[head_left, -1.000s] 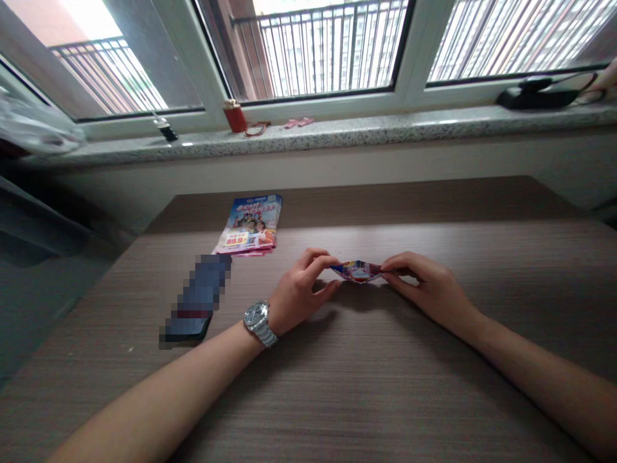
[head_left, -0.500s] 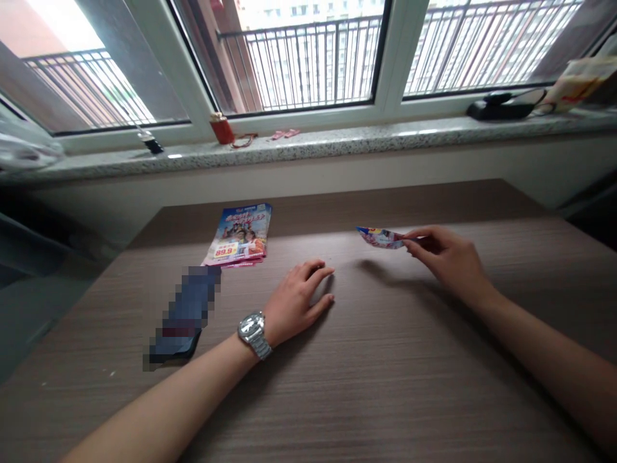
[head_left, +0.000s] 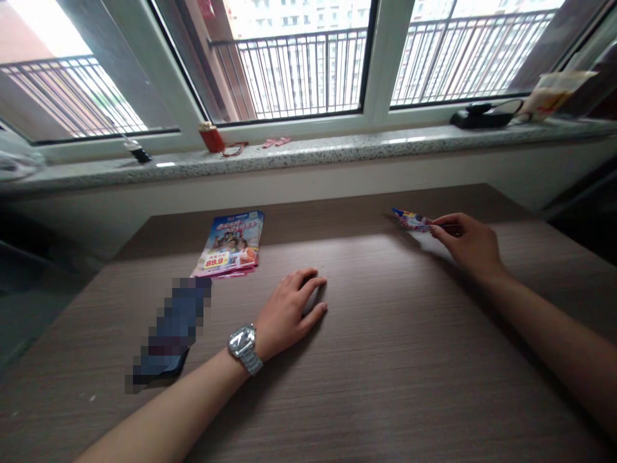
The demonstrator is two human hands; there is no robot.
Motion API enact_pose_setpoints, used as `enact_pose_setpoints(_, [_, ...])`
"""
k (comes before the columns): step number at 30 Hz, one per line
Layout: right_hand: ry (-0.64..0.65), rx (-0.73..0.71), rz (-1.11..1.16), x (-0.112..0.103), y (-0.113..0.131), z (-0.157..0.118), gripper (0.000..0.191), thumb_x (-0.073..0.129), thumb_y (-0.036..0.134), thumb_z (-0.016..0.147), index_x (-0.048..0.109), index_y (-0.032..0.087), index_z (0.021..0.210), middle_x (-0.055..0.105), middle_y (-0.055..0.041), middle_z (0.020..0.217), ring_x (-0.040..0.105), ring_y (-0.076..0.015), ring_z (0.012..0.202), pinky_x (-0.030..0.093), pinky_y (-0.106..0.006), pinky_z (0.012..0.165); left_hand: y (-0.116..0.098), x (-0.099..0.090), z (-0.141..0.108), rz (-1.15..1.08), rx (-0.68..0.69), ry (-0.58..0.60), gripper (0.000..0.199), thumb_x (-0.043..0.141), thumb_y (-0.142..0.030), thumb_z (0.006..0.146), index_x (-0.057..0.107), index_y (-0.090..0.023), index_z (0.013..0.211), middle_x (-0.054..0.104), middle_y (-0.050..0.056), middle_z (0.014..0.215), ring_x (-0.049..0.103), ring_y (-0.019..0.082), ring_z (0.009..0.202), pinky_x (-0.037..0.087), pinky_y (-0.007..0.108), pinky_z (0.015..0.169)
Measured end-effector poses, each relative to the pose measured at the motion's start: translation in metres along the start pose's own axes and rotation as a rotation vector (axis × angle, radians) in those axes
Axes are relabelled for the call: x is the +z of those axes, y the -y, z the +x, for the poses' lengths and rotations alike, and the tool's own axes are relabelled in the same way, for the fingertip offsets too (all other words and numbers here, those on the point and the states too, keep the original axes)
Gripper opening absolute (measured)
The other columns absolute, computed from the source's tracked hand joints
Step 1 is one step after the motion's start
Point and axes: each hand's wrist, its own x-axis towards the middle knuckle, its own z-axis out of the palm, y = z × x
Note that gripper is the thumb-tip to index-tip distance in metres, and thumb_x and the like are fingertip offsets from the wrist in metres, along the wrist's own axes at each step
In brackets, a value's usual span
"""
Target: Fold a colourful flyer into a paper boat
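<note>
At the right of the table, my right hand (head_left: 471,245) pinches a folded flyer (head_left: 411,220) between thumb and fingers. The flyer is printed in blue, yellow and pink and narrows to a blue point at its left end; it is held low over the table top. My left hand (head_left: 292,308) lies on the wood near the middle, fingers apart, holding nothing, with a metal watch (head_left: 245,347) on its wrist. A stack of matching flyers (head_left: 231,243) lies beyond that hand to the left.
A dark, pixelated phone-like object (head_left: 173,328) lies left of my left forearm on the brown table (head_left: 366,373). Along the granite windowsill (head_left: 332,151) stand a red container (head_left: 211,137), small pink pieces (head_left: 277,142), a black power strip (head_left: 482,117) and a plastic cup (head_left: 554,93).
My right hand has carried the folded flyer farther right and toward the back of the table. My left hand stays resting on the table. The whole view has shifted slightly.
</note>
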Motion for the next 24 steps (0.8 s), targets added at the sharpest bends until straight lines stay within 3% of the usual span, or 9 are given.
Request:
enact_pose_setpoints(8, [0.033, 0.005, -0.080, 0.000, -0.014, 0.003, 0.021, 0.071, 0.038, 0.081, 0.073, 0.020, 0.093, 0.076, -0.0065, 0.083, 0.070, -0.0201, 0.073, 0.048, -0.029, 0.069, 0.001, 0.000, 0.000, 0.010, -0.010, 0.017, 0.043, 0.055, -0.037, 0.096, 0.052, -0.028, 0.138, 0.047, 0.009, 0.146, 0.046, 0.028, 0.134, 0.038, 0.049, 0.116])
enact_pose_setpoints(17, [-0.060, -0.133, -0.114, -0.008, 0.006, -0.007, 0.026, 0.068, 0.040, 0.083, 0.072, 0.019, 0.098, 0.067, -0.0118, 0.106, 0.057, -0.0157, 0.061, 0.048, -0.036, 0.075, 0.000, -0.001, 0.000, 0.007, -0.005, 0.020, 0.041, 0.055, -0.037, 0.096, 0.053, -0.027, 0.136, 0.048, 0.009, 0.145, 0.046, 0.028, 0.134, 0.039, 0.050, 0.115])
enact_pose_setpoints(22, [0.131, -0.248, -0.019, -0.001, 0.042, -0.030, 0.020, 0.063, 0.042, 0.089, 0.069, 0.023, 0.093, 0.070, -0.0056, 0.091, 0.062, -0.0189, 0.070, 0.048, -0.033, 0.069, 0.001, 0.001, -0.001, -0.004, 0.004, 0.003, 0.042, 0.056, -0.038, 0.096, 0.053, -0.027, 0.137, 0.048, 0.009, 0.145, 0.046, 0.028, 0.134, 0.038, 0.050, 0.116])
enact_pose_setpoints(24, [0.314, -0.337, 0.039, 0.005, 0.059, -0.042, 0.019, 0.059, 0.041, 0.092, 0.067, 0.024, 0.091, 0.069, -0.0042, 0.086, 0.061, -0.0194, 0.070, 0.048, -0.033, 0.067, 0.001, 0.001, -0.001, -0.010, 0.007, -0.007, 0.042, 0.056, -0.038, 0.096, 0.053, -0.028, 0.136, 0.048, 0.009, 0.145, 0.046, 0.028, 0.134, 0.038, 0.049, 0.115])
